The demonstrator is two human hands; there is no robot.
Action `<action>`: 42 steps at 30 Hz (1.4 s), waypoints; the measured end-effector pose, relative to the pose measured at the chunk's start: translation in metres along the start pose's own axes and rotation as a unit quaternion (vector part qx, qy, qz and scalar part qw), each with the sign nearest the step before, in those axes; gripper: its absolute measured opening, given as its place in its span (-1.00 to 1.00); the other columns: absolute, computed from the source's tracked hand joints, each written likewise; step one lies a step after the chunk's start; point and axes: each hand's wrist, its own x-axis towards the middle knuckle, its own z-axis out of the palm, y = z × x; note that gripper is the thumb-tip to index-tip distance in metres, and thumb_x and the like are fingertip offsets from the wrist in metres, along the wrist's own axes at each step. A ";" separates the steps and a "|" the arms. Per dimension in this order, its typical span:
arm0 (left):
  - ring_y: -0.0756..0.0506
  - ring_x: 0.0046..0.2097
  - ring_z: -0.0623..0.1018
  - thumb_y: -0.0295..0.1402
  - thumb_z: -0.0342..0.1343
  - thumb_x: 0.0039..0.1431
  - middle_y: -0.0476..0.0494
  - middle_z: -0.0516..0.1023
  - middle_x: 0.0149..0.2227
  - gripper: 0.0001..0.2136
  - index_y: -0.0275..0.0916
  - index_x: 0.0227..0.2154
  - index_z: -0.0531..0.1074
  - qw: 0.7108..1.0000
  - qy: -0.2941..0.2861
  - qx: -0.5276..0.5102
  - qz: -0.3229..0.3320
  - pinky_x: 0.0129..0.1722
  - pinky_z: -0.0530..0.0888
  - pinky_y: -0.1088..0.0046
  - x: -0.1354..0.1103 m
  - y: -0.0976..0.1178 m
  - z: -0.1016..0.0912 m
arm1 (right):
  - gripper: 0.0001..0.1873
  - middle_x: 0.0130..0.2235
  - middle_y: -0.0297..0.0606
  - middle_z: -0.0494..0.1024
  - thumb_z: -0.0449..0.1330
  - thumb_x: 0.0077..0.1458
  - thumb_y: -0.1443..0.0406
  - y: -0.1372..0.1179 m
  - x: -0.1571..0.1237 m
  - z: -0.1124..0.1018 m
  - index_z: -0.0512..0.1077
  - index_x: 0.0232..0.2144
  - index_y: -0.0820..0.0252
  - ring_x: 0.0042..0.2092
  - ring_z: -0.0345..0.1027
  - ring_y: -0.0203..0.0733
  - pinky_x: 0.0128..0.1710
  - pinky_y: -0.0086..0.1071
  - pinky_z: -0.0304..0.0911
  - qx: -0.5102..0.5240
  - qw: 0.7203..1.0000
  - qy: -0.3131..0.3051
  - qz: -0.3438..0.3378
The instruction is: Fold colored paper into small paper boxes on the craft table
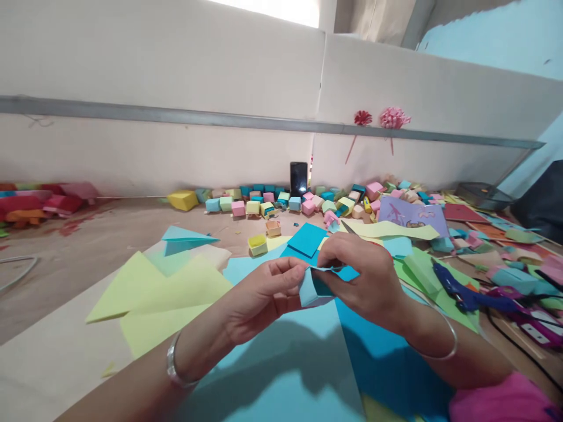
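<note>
Over a paper-strewn counter (127, 220), the left hand (261, 293) pinches a light-blue paper box (310, 291) just below the frame's centre while the right hand (369, 281) holds its upper edge between narrowed fingers; gentle, even pressure should keep its walls square.

White partition (153, 64): standing at the back. Grey rail (176, 115): running across it. Brown surface (118, 228): stretching below. Bright light (281, 7): glowing above. Light-blue wall (505, 41): showing upper right.
</note>
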 end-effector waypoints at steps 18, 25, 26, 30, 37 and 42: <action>-0.01 -0.26 0.52 -0.24 0.29 0.05 -0.10 0.54 -0.29 -0.76 -0.31 -0.31 0.53 0.998 0.044 -0.001 0.044 -0.06 0.50 0.33 0.003 -0.001 0.004 | -0.75 -0.26 -0.19 0.47 0.01 0.16 0.49 0.001 0.002 -0.027 0.46 -0.25 0.20 -0.23 0.31 -0.24 -0.26 -0.40 0.23 -0.103 0.982 -0.141 -0.075; -0.02 -0.27 0.52 -0.20 0.28 0.06 -0.11 0.56 -0.30 -0.75 -0.32 -0.34 0.53 0.997 0.049 0.042 0.040 -0.09 0.48 0.35 0.004 -0.003 -0.002 | -0.82 -0.25 -0.22 0.47 0.07 0.20 0.41 0.000 0.003 -0.026 0.48 -0.33 0.20 -0.23 0.32 -0.28 -0.25 -0.42 0.20 -0.082 0.986 -0.144 -0.031; 0.01 -0.31 0.50 -0.20 0.30 0.04 -0.08 0.54 -0.35 -0.74 -0.32 -0.36 0.54 0.997 0.048 0.051 0.038 -0.13 0.48 0.39 0.004 -0.003 -0.002 | -0.85 -0.27 -0.24 0.48 0.10 0.18 0.42 0.001 0.003 -0.024 0.47 -0.36 0.20 -0.25 0.32 -0.29 -0.26 -0.43 0.19 -0.079 0.987 -0.135 -0.026; 0.09 -0.48 0.39 -0.20 0.37 -0.08 0.03 0.43 -0.54 -0.73 -0.31 -0.41 0.56 0.994 0.058 0.087 0.032 -0.33 0.43 0.55 0.002 -0.001 0.000 | -0.91 -0.42 -0.38 0.48 0.18 0.04 0.47 0.005 0.004 -0.018 0.40 -0.39 0.20 -0.40 0.27 -0.36 -0.37 -0.47 0.09 -0.092 0.986 -0.134 0.038; 0.12 -0.46 0.37 -0.25 0.38 -0.08 0.05 0.43 -0.44 -0.69 -0.22 -0.26 0.52 0.991 0.085 0.105 0.009 -0.40 0.38 0.61 0.003 -0.004 0.002 | -0.82 -0.45 -0.34 0.44 0.07 -0.04 0.54 0.011 0.001 -0.010 0.37 -0.47 0.22 -0.40 0.21 -0.32 -0.43 -0.43 -0.07 -0.140 0.968 -0.208 -0.006; 0.10 -0.44 0.34 -0.21 0.30 0.03 0.08 0.33 -0.52 -0.73 -0.25 -0.25 0.54 0.996 0.063 0.069 -0.013 -0.25 0.49 0.47 0.006 -0.006 -0.001 | -0.83 -0.52 -0.34 0.36 0.07 -0.07 0.54 0.012 0.000 0.000 0.30 -0.56 0.24 -0.46 0.09 -0.33 -0.48 -0.40 -0.19 -0.177 0.970 -0.164 -0.016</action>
